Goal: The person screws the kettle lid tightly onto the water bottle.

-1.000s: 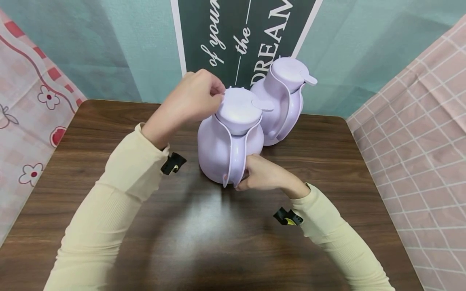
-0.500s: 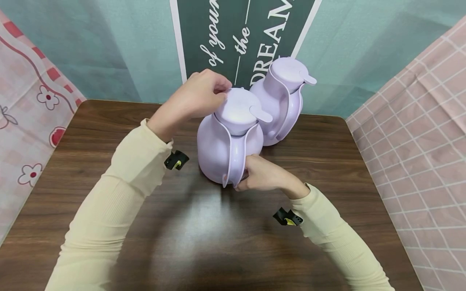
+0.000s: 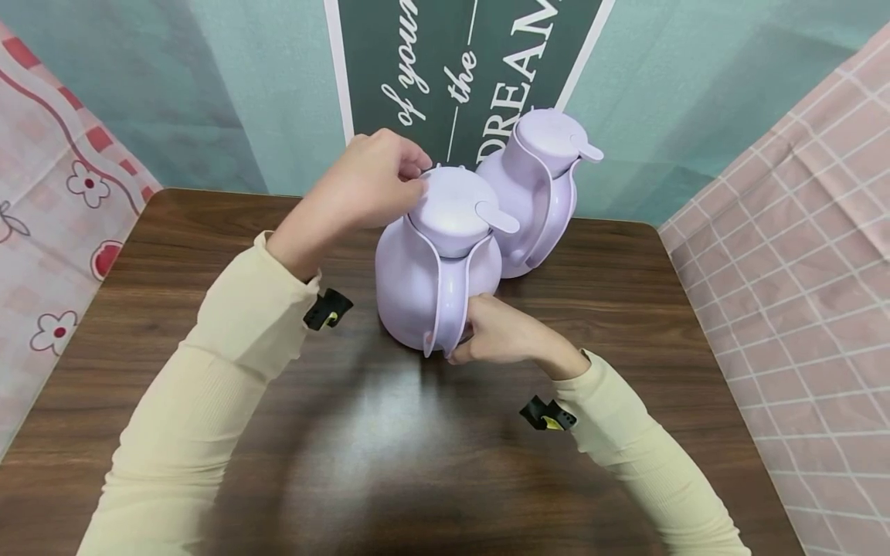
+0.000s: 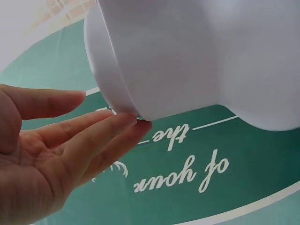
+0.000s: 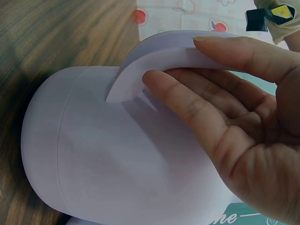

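Note:
A pale lilac thermos jug (image 3: 410, 286) stands upright on the table, its handle (image 3: 453, 301) facing me. On top sits a round lid (image 3: 452, 205) with a thumb tab (image 3: 497, 218) pointing to the lower right. My left hand (image 3: 375, 176) is at the lid's left side; in the left wrist view its nearly straight fingertips (image 4: 126, 119) touch the lid's edge while the thumb stands apart. My right hand (image 3: 504, 330) grips the lower handle, with thumb outside and fingers inside the loop, as the right wrist view shows.
A second lilac jug (image 3: 535, 193) stands close behind to the right. The dark wooden table (image 3: 389, 463) ends at a green lettered poster (image 3: 445, 77) and teal cloth at the back. Patterned cloths hang left and right. Both wrists carry black mounts (image 3: 328, 309).
The lid's tab has swung from pointing right to lower right, a small clockwise turn. My left hand went right with it, then back left. My right hand stayed on the handle.

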`<state>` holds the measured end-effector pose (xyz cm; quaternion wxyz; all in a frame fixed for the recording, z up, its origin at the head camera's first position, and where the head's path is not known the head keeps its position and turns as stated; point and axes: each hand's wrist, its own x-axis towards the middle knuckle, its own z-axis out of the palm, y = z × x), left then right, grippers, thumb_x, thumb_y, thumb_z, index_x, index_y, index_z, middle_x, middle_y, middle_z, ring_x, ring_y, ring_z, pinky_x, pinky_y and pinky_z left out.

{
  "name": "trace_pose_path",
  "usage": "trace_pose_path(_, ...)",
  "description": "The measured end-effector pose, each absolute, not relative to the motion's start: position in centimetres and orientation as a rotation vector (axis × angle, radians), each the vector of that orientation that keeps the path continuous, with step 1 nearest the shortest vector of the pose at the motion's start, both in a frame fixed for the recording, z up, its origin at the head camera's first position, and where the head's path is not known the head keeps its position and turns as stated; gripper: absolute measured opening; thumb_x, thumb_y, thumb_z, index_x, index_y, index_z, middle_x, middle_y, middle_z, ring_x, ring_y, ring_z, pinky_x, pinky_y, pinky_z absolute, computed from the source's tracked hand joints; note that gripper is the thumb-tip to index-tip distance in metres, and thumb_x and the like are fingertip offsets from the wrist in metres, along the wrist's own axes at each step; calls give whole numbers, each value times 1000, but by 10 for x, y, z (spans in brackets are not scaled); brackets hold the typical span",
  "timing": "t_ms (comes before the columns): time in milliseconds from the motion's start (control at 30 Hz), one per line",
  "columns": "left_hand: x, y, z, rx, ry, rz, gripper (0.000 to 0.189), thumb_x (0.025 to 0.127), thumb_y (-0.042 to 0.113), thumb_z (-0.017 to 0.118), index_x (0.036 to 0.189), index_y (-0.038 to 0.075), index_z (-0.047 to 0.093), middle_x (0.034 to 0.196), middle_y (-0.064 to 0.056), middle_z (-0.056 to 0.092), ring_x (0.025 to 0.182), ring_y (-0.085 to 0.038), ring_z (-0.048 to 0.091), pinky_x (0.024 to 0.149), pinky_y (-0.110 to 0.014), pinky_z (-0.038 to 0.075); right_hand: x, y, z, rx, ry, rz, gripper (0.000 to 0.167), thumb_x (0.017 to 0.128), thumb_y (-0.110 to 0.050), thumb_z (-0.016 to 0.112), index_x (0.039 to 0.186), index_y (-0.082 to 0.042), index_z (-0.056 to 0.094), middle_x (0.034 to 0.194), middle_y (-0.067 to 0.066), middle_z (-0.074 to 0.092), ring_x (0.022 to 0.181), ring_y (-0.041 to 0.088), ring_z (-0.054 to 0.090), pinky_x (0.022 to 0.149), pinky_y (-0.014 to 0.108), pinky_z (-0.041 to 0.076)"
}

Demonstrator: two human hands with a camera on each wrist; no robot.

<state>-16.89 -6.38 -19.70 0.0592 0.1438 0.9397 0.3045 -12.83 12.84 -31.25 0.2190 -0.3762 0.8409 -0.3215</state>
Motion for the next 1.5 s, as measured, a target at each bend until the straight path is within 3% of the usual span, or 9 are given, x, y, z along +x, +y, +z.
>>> trace_pose_path(467, -149, -69, -195, 458, 2915, 925, 27, 85, 6, 50, 105, -2, 66, 97, -13, 67, 92, -24, 58, 78, -34, 44, -129, 128, -312, -1016, 2323, -907, 32, 65, 1, 70, 97, -5, 66, 90, -2, 64, 83, 10, 56, 77, 28, 45)
trace_pose_path(933, -153, -68, -199, 513, 2904, 914, 29, 85, 7, 51, 110, -3, 64, 104, -13, 65, 100, -22, 58, 86, -33, 43, -128, 128, -311, -1013, 2327, -910, 31, 64, 2, 69, 95, -6, 66, 86, -3, 63, 79, 9, 54, 75, 27, 45)
trace_pose_path(1067, -156, -67, -202, 552, 2936, 881, 20, 84, 5, 49, 91, 1, 67, 75, -7, 61, 73, -19, 52, 66, -28, 40, -128, 128, -311, -1021, 2333, -885, 31, 65, 1, 70, 94, -9, 68, 85, -5, 64, 80, 8, 54, 76, 27, 45)
trace_pose_path(1167, -158, -66, -203, 558, 2921, 892, 24, 82, 2, 46, 94, 0, 66, 77, -7, 61, 72, -18, 48, 64, -28, 37, -128, 128, -311, -1016, 2332, -879, 31, 65, 0, 71, 95, -9, 69, 86, -5, 64, 81, 8, 54, 78, 27, 44)
trace_pose_path(1300, -162, -65, -204, 540, 2868, 925, 39, 84, 2, 42, 119, -2, 58, 109, -11, 62, 92, -20, 52, 77, -31, 42, -128, 129, -312, -1021, 2326, -889, 31, 66, 0, 70, 96, -8, 69, 87, -5, 64, 82, 8, 54, 79, 28, 44)
trace_pose_path(1500, -167, -62, -207, 571, 2879, 911, 36, 85, 2, 41, 114, 2, 62, 88, -9, 56, 79, -20, 47, 65, -27, 35, -127, 128, -312, -1025, 2323, -909, 32, 65, 1, 70, 96, -8, 69, 89, -5, 64, 85, 9, 54, 80, 28, 44)
